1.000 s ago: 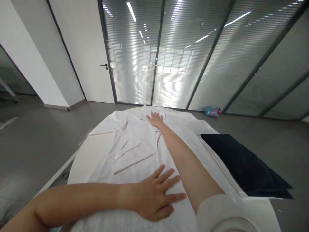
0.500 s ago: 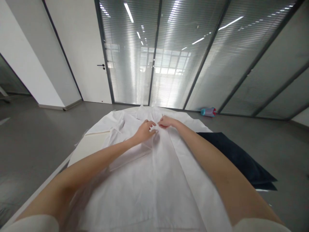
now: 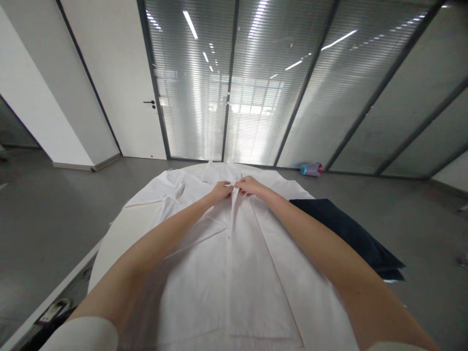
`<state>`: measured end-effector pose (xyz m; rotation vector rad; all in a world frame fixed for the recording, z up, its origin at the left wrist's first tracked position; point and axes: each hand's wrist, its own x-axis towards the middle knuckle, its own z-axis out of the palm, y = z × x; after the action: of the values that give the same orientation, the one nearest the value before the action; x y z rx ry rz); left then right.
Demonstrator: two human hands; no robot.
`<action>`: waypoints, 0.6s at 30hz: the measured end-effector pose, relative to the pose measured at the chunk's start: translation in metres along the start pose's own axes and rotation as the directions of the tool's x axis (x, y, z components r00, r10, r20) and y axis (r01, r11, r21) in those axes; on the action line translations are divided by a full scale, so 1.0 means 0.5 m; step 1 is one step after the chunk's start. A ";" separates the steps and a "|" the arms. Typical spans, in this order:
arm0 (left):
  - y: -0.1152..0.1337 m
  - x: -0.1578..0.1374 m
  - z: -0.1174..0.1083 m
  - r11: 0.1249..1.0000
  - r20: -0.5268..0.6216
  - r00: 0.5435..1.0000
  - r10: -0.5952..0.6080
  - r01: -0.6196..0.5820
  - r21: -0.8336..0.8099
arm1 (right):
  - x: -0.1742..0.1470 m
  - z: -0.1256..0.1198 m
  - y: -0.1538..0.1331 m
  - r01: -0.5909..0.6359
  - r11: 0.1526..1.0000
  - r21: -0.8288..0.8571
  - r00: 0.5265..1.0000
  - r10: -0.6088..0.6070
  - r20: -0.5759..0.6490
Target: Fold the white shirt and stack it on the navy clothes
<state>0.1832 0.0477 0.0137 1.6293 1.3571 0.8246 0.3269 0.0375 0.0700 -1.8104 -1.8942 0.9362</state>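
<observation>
A white shirt (image 3: 204, 292) lies spread over the round table, its front placket running down the middle and its collar at the far side. High on the placket, my left hand (image 3: 222, 189) pinches the cloth from the left. My right hand (image 3: 249, 185) grips the placket edge from the right, almost touching the left fingertips. Between them the fabric is lifted into a small peak, with folds fanning down. Any button at the fingertips is too small to make out.
The white tabletop (image 3: 117, 239) shows at the left. Dark navy folded cloth (image 3: 343, 234) sticks out at the table's right edge. A blue-and-red patterned object (image 3: 310, 169) lies on the floor by the glass partition (image 3: 256, 97). A power socket (image 3: 51, 312) sits low at left.
My left hand's spread fingers have closed on the cloth and moved up beside the right hand. The placket is now raised between both hands. The view has shifted slightly.
</observation>
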 end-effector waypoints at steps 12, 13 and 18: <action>0.040 0.016 0.132 0.857 0.069 0.861 0.504 -0.508 0.085 | -0.045 -0.199 0.176 -0.275 0.644 -0.713 0.955 0.100 -0.279; 0.035 0.012 0.123 0.825 0.052 0.836 0.546 -0.548 0.138 | -0.045 -0.198 0.185 -0.285 0.635 -0.718 0.952 0.102 -0.288; 0.001 -0.013 0.044 0.736 0.173 0.859 0.482 -0.505 0.451 | -0.051 -0.173 0.183 -0.191 0.713 -0.674 0.975 0.059 -0.214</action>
<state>0.2015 0.0372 0.0048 2.4660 1.1589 0.7694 0.4548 0.0275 0.0751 -2.3531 -2.1913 0.0345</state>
